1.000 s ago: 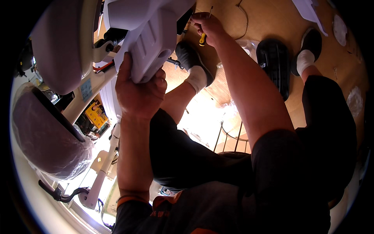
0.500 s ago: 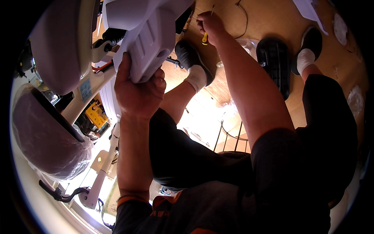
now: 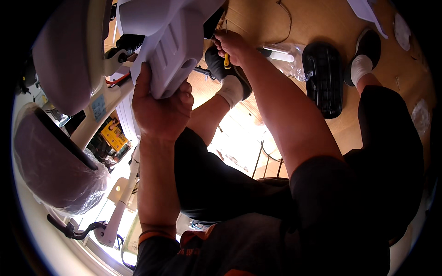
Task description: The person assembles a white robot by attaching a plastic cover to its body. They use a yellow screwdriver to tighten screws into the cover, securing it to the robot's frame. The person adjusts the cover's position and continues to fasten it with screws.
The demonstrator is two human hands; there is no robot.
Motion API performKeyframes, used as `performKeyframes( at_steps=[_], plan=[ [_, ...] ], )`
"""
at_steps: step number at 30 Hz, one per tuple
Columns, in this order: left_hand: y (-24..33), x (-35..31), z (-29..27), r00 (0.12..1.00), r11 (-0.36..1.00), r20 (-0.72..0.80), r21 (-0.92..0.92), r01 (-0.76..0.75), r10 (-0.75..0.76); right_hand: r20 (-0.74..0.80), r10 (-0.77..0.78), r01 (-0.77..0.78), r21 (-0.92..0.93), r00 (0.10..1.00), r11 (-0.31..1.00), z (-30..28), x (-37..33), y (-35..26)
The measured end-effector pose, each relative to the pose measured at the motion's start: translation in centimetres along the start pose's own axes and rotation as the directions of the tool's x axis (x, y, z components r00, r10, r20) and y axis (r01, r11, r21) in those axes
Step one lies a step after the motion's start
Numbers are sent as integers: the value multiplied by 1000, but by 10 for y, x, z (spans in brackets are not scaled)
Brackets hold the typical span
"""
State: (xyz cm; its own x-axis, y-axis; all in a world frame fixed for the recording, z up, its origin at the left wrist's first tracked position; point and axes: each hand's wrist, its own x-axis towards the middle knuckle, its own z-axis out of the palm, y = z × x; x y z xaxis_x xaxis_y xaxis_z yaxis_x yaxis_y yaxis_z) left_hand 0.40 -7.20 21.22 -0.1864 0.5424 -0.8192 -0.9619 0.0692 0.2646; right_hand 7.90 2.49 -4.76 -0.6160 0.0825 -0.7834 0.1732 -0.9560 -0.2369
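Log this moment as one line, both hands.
left hand: gripping pale housing | right hand: holding yellow-handled screwdriver | black oval piece: on floor

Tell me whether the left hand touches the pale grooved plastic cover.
Touching: the head view shows the left hand gripping the pale grooved plastic cover by its lower end, thumb against its side.

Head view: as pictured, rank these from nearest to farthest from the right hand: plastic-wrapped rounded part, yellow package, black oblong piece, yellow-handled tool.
1. Yellow-handled tool: in the right hand itself.
2. Black oblong piece: to its right, on the floor.
3. Yellow package: lower left, beyond the left forearm.
4. Plastic-wrapped rounded part: far left.
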Motion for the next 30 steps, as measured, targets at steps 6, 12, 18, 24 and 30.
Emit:
performKeyframes(
  at_steps=[6,12,18,24,30],
  plan=[
    [0,0,3,999,1000,-52,11,-6,7,46,39,-41,45,998,998,-4,-6,3],
    [-2,1,4,996,1000,-83,15,-20,21,-27,-4,7,117,1000,993,2,-8,4],
    [-2,2,2,1000,1000,-12,-1,11,-11,-35,-33,36,108,999,993,2,-4,8],
    [-2,2,0,1000,1000,-20,17,6,-6,-33,19,-14,155,999,988,5,-4,6],
    [-1,1,2,1000,1000,-24,12,1,-1,-65,26,-18,115,998,993,4,-7,1]
  ],
)
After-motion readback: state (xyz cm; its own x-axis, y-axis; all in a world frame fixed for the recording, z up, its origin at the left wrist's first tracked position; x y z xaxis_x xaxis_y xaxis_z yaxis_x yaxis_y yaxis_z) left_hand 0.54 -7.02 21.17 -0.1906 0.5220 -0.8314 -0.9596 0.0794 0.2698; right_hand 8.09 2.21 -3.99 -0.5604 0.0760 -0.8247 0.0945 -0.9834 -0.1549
